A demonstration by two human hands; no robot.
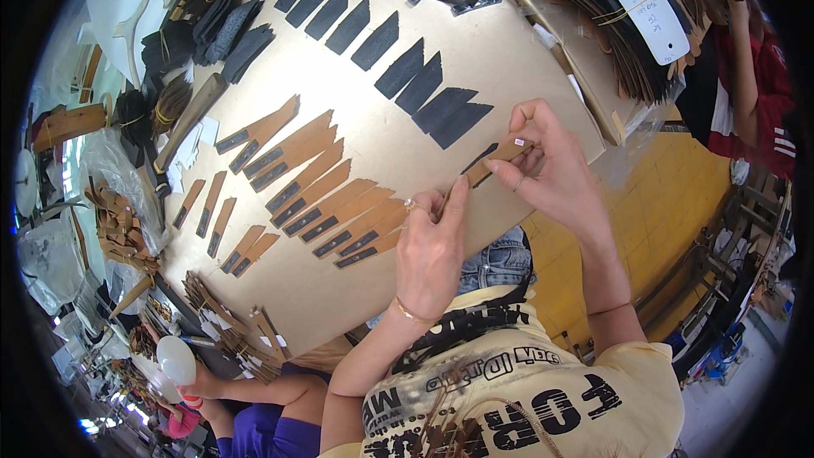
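Note:
My right hand (pixel 547 165) pinches a tan leather strip (pixel 502 154) with a black end, holding it just above the brown board (pixel 373 131). My left hand (pixel 431 242) grips the lower end of the same strip, fingers curled, a ring and a thin bracelet on it. Beside the left hand lies a fanned row of tan strips with black ends (pixel 326 203). A row of black pointed pieces (pixel 398 59) stretches across the board's upper part.
Bundles of brown cut pieces with a white tag (pixel 649 8) lie at the top right. Dark bundles (pixel 220 30) sit at the top left, more tan stacks (pixel 229 331) at the lower left. A person in purple (pixel 263 428) holds a white object below. Another person in red (pixel 755 93) is at the right.

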